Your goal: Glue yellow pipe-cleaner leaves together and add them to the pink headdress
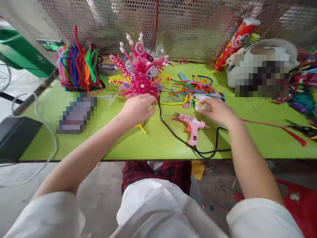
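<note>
A bright pink flower headdress [142, 81], made of fuzzy pipe cleaners with pearl beads, stands upright at the back of the green table. My left hand [138, 107] is closed at its lower edge; the fingertips are partly hidden. On the right, my right hand [219, 110] has its fingers bent over a small clear plastic bag [199, 105] and pinches at it; what lies inside cannot be made out. Between my hands rests a pink glue gun [193, 127], nozzle pointing left. Loose coloured pipe cleaners [193, 86] lie heaped just behind the bag.
A bundle of pipe cleaners [79, 67] stands at the back left, near a blurred flat object [78, 114]. A black cord [170, 130] crosses the table. A red chip can [235, 44], a white bag [292, 54] and pliers [300, 128] are on the right.
</note>
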Available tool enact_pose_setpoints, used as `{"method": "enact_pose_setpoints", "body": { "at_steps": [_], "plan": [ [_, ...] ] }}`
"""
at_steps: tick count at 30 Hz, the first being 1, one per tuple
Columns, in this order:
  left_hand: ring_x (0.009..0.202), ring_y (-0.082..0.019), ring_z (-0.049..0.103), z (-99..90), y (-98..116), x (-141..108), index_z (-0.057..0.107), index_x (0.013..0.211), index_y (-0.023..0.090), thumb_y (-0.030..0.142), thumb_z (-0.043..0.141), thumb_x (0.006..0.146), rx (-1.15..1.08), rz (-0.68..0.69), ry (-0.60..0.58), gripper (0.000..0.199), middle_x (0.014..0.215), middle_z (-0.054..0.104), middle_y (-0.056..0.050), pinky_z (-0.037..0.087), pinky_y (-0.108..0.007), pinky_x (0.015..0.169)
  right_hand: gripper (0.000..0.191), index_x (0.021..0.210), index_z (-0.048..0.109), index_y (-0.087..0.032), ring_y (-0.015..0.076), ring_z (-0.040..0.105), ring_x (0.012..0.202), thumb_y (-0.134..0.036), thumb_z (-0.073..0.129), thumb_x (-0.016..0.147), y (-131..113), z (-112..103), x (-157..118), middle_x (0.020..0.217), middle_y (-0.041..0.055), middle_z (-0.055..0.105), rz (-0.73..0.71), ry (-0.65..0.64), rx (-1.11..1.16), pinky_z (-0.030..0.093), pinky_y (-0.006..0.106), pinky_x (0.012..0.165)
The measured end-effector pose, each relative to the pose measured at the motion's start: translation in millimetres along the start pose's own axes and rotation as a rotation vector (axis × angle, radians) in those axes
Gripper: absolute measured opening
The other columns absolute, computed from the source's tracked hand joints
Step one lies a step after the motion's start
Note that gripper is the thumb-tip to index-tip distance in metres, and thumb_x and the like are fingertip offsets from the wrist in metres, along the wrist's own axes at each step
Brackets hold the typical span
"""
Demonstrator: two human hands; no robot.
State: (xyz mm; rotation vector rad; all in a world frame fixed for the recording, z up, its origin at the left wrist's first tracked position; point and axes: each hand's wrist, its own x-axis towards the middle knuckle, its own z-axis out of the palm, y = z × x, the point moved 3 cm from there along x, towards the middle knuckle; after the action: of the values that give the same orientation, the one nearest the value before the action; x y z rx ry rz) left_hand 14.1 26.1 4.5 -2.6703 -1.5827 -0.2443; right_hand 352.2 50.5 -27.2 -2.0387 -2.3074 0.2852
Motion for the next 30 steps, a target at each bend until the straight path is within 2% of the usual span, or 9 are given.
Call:
{"method": "enact_pose_setpoints", "body": {
  "at_steps": [3, 5, 7, 10, 13, 15, 21, 26, 30],
  "plan": [
    [0.127, -0.034, 0.07, 19.7, 50, 47, 0.069, 0.134, 0.012, 0.028, 0.054, 0.101, -0.056, 0.099, -0.073, 0.039, 0.132, 0.073, -0.015, 0.056, -0.043, 0.106, 0.035, 0.132, 0.07, -0.021, 0.0388, 0.071, 0.111, -0.029, 0.061, 0.099, 3, -4, -13, 0.136, 0.0161, 0.072, 0.052, 0.1, -0.155, 0.051, 0.044, 0.082],
    [0.131, -0.036, 0.067, 34.2, 74, 75, 0.068, 0.135, 0.008, 0.03, 0.051, 0.105, -0.114, 0.095, -0.08, 0.041, 0.137, 0.07, -0.02, 0.053, -0.045, 0.112, 0.033, 0.128, 0.07, -0.019, 0.0378, 0.072, 0.104, -0.021, 0.055, 0.099, 7, -5, -21, 0.133, 0.018, 0.072, 0.061, 0.179, -0.252, 0.048, 0.044, 0.078],
    [0.133, -0.038, 0.065, 49.2, 88, 97, 0.07, 0.132, 0.007, 0.035, 0.05, 0.107, -0.138, 0.095, -0.085, 0.042, 0.137, 0.07, -0.022, 0.053, -0.046, 0.111, 0.033, 0.124, 0.07, -0.017, 0.0356, 0.072, 0.097, -0.015, 0.051, 0.097, 14, -5, -28, 0.127, 0.0193, 0.073, 0.058, 0.249, -0.316, 0.046, 0.043, 0.075],
    [0.129, -0.035, 0.067, 64.5, 91, 112, 0.071, 0.128, 0.009, 0.03, 0.049, 0.107, -0.175, 0.09, -0.065, 0.037, 0.133, 0.071, -0.021, 0.054, -0.043, 0.106, 0.031, 0.12, 0.069, -0.016, 0.0347, 0.071, 0.095, -0.015, 0.049, 0.097, 32, -4, -39, 0.12, 0.0189, 0.073, 0.055, 0.285, -0.354, 0.045, 0.043, 0.073],
    [0.123, -0.032, 0.069, 67.3, 80, 110, 0.073, 0.118, 0.012, 0.021, 0.048, 0.105, -0.207, 0.09, -0.06, 0.03, 0.128, 0.073, -0.018, 0.054, -0.041, 0.102, 0.029, 0.116, 0.069, -0.017, 0.0366, 0.069, 0.103, -0.015, 0.048, 0.096, 54, -8, -51, 0.119, 0.0175, 0.073, 0.038, 0.309, -0.339, 0.048, 0.046, 0.08],
    [0.122, -0.032, 0.069, 62.9, 71, 106, 0.071, 0.117, 0.011, 0.019, 0.047, 0.105, -0.227, 0.074, -0.045, 0.029, 0.126, 0.073, -0.019, 0.053, -0.041, 0.101, 0.026, 0.112, 0.068, -0.018, 0.0372, 0.068, 0.108, -0.016, 0.05, 0.093, 73, -17, -56, 0.119, 0.0169, 0.073, 0.066, 0.383, -0.259, 0.05, 0.048, 0.086],
    [0.103, -0.028, 0.073, 41.8, 62, 91, 0.057, 0.129, 0.01, 0.023, 0.039, 0.109, -0.326, 0.077, 0.071, 0.03, 0.114, 0.076, -0.016, 0.052, -0.037, 0.087, 0.033, 0.118, 0.066, -0.026, 0.0314, 0.067, 0.108, -0.022, 0.053, 0.089, 129, -62, -52, 0.12, 0.0129, 0.074, 0.153, 0.566, -0.089, 0.055, 0.048, 0.097],
    [0.104, -0.027, 0.073, 32.5, 69, 51, 0.058, 0.126, 0.009, 0.022, 0.045, 0.106, -0.37, 0.285, 0.143, 0.027, 0.113, 0.076, -0.018, 0.054, -0.036, 0.09, 0.022, 0.103, 0.069, -0.024, 0.0327, 0.066, 0.113, -0.022, 0.059, 0.084, 145, -89, -45, 0.112, 0.0131, 0.073, 0.095, 0.585, -0.102, 0.054, 0.054, 0.104],
    [0.092, -0.028, 0.07, 28.7, 66, 17, 0.065, 0.117, 0.013, 0.029, 0.04, 0.11, -0.11, 0.504, 0.199, 0.03, 0.092, 0.075, -0.013, 0.054, -0.038, 0.083, 0.018, 0.099, 0.066, -0.028, 0.031, 0.067, 0.109, -0.021, 0.053, 0.089, 144, -84, -54, 0.114, 0.0124, 0.072, 0.033, 0.555, -0.114, 0.056, 0.052, 0.1]
  ]
}}
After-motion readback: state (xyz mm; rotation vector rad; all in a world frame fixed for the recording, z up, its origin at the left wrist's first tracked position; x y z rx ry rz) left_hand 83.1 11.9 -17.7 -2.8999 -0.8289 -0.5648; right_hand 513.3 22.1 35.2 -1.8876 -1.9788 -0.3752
